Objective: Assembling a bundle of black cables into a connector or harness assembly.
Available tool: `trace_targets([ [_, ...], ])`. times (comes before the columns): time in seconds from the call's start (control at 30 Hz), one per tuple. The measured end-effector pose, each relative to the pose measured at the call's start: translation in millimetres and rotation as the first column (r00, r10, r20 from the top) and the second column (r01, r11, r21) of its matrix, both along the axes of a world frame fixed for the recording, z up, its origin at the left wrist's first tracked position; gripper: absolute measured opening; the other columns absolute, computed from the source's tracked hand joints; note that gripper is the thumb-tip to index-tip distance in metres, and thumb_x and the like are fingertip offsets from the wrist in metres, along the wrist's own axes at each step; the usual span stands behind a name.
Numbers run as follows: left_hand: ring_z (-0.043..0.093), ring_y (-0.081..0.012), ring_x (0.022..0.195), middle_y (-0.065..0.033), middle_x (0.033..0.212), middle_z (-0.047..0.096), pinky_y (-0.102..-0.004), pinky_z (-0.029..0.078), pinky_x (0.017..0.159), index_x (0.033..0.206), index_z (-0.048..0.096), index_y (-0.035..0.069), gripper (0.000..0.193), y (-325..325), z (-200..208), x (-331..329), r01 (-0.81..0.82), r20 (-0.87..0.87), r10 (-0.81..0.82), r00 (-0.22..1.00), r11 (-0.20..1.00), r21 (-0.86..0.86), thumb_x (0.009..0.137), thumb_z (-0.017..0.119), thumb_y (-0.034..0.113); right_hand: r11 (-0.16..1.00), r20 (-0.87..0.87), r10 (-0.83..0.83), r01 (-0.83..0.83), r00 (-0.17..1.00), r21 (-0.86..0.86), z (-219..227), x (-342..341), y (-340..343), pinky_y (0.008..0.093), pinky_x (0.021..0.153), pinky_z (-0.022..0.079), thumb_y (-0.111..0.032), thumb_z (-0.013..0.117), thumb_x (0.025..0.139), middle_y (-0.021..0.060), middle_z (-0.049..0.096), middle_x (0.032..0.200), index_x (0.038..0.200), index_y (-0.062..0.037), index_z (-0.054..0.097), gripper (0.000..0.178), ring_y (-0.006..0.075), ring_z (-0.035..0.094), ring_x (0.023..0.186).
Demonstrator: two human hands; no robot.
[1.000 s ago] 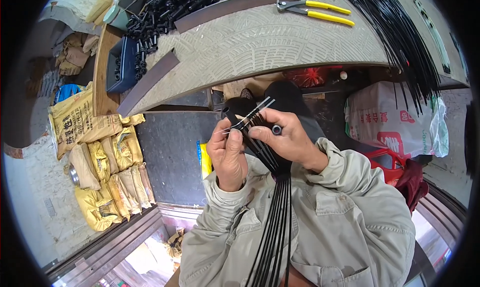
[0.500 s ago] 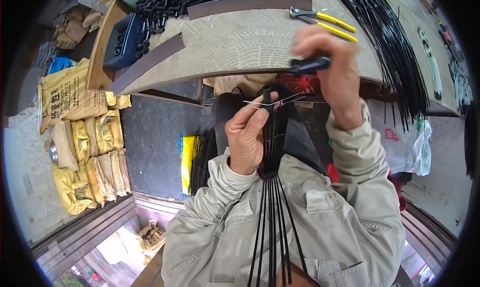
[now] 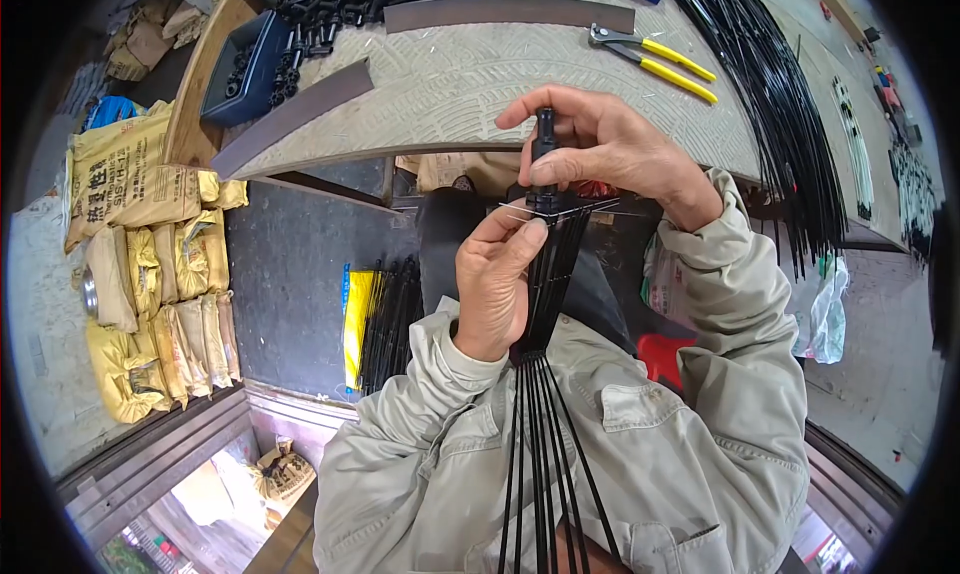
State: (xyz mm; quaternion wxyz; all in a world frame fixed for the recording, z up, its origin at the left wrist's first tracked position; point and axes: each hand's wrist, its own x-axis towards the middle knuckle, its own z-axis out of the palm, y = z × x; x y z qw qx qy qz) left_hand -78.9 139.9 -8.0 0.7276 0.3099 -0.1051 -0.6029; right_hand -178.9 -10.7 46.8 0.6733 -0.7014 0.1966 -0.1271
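My left hand (image 3: pixel 495 279) pinches the top of a bundle of thin black rods (image 3: pixel 548 294), which looks like an umbrella frame. The bundle runs down my lap and fans out over my jacket. Thin light wire ends (image 3: pixel 598 206) stick out sideways at its top. Between thumb and fingers, my right hand (image 3: pixel 610 149) grips a ribbed black plastic fitting (image 3: pixel 545 134). That fitting stands upright, directly over the bundle's top end. Its lower end meets the rods beside my left fingertips; how far it sits on them is hidden.
Yellow-handled pliers (image 3: pixel 655 62) lie on the worktable (image 3: pixel 450 79). Black plastic fittings (image 3: pixel 330 19) are piled behind a blue bin (image 3: pixel 240 74). Long black rods (image 3: pixel 790 104) hang over the table's right edge. Brown sacks (image 3: pixel 125 189) stand at left, near a yellow-wrapped rod bundle (image 3: pixel 358 329).
My right hand has come down and left from above the table, bringing the black fitting onto the bundle's top. My left hand keeps its pinch.
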Motion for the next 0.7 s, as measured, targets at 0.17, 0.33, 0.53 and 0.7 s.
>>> trace_targets([
  [0.17,0.059,-0.0109,0.087,-0.0081,0.099,0.062,-0.0228,0.047,0.08,0.107,0.057,-0.003,0.026,-0.9,-1.3,0.7,-0.005,0.008,0.005,1.0,1.0,-0.012,0.082,0.061,0.002,0.999,0.039,0.047,-0.047,0.998,-0.008,-5.2,-1.4,-3.4,0.0208,0.068,0.045,-0.013,0.068,0.078,0.0034,0.06,0.086,0.123,-0.0043,0.047,0.05,0.0074,0.055,0.076],
  [0.33,0.06,-0.0115,0.087,-0.0084,0.099,0.062,-0.0234,0.047,0.081,0.109,0.056,-0.003,0.027,-1.8,-2.5,1.9,-0.007,-0.011,0.007,1.0,1.0,-0.027,0.082,0.061,0.002,0.999,0.076,0.041,-0.041,0.996,-0.007,-5.6,-2.3,-3.5,0.024,0.078,0.045,-0.01,0.065,0.08,0.0059,0.06,0.091,0.127,-0.0043,0.043,0.053,0.0103,0.056,0.084],
  [0.53,0.059,-0.0114,0.089,-0.0085,0.101,0.062,-0.0236,0.047,0.083,0.112,0.054,-0.003,0.031,-4.4,-5.6,1.2,-0.009,-0.002,0.009,1.0,1.0,-0.029,0.082,0.061,0.003,0.992,0.018,0.049,-0.047,0.999,-0.118,-1.4,-1.6,-4.2,0.023,0.077,0.045,-0.006,0.064,0.08,0.0051,0.059,0.091,0.128,-0.0045,0.041,0.053,0.0096,0.055,0.085],
  [0.7,0.058,-0.0114,0.091,-0.0085,0.104,0.061,-0.0237,0.045,0.085,0.114,0.053,-0.003,0.032,-3.7,-3.3,2.3,-0.024,0.009,0.024,1.0,0.999,-0.046,0.083,0.06,0.004,0.929,-0.109,0.025,-0.063,0.994,-0.365,12.6,5.1,2.2,0.023,0.076,0.045,-0.004,0.064,0.08,0.0031,0.058,0.088,0.126,-0.0054,0.043,0.051,0.009,0.054,0.084],
])
